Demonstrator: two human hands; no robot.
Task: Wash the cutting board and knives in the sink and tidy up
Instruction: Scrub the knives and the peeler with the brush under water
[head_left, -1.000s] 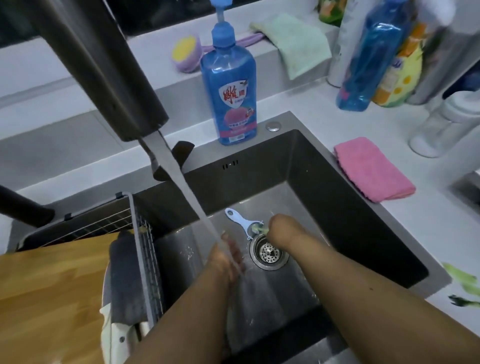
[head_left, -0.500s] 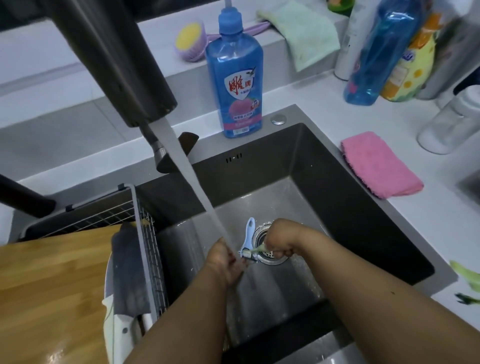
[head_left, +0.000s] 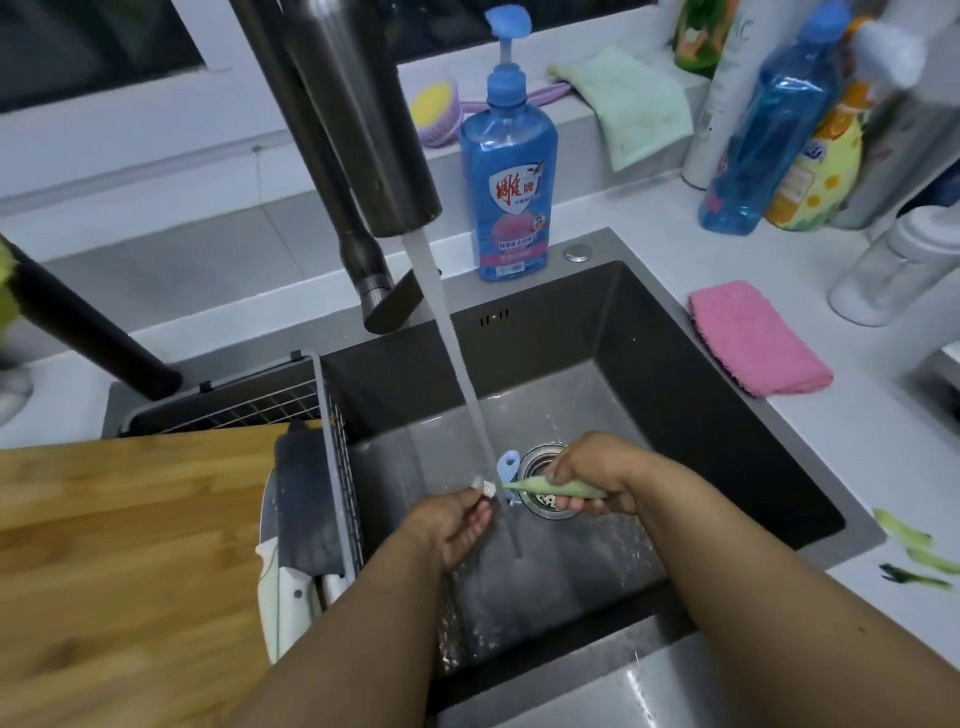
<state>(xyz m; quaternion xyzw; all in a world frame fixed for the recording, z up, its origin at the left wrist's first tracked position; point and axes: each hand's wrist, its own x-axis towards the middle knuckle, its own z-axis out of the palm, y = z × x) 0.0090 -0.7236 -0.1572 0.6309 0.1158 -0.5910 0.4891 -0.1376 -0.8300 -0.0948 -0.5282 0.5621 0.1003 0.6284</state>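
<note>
Knives (head_left: 298, 525) and the wooden cutting board (head_left: 130, 561) rest at the steel sink's (head_left: 675, 374) left rack. Under running water, the right hand (head_left: 587, 475) grips a pale-green brush (head_left: 550, 487); the left hand (head_left: 457, 525) pinches its bristles. Rinsing continues; next, likely shelving it.

From my feed, a dark window pane (head_left: 93, 47) fills the upper left of the frame, with a white window frame (head_left: 119, 119) beneath it. Below that runs a pale grey tiled ledge (head_left: 208, 234), stepping down to the white stone worktop (head_left: 857, 415) that spreads across the right side. A raised white sill (head_left: 587, 124) crosses the upper middle. I see cool, dim light with a bluish cast; the worktop is brightest at right. A dark metal fitting (head_left: 940, 364) juts in at the right edge, too cropped for me to identify.
</note>
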